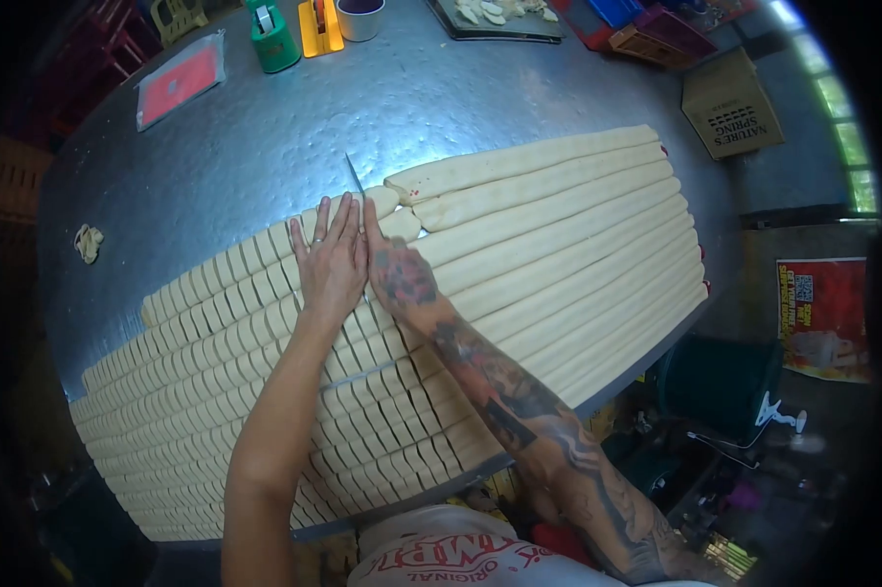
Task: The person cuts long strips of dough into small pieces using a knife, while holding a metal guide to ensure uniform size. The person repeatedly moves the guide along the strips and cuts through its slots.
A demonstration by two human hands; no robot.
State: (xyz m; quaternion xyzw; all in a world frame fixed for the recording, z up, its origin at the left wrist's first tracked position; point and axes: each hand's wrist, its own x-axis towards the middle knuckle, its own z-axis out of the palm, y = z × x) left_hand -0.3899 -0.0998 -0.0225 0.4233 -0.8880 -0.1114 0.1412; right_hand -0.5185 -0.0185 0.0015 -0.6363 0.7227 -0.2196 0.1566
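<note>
Long dough rolls point(558, 205) lie side by side across the metal table, uncut on the right. To the left they are sliced crosswise into many short dough pieces point(196, 362). My left hand point(333, 264) rests flat on the farthest rolls, fingers stretched forward. Right beside it, my right hand point(400, 274) grips a knife point(354, 174), its index finger laid along the top. The thin blade points away from me over the far roll, while the handle is hidden under my palm.
A dough scrap point(89, 245) sits at the left. Along the far side are a red packet point(180, 80), a green tape dispenser point(273, 39), a yellow dispenser point(320, 29), a cup point(361, 20) and a dark tray point(495, 31). A cardboard box point(731, 106) stands beyond the right edge.
</note>
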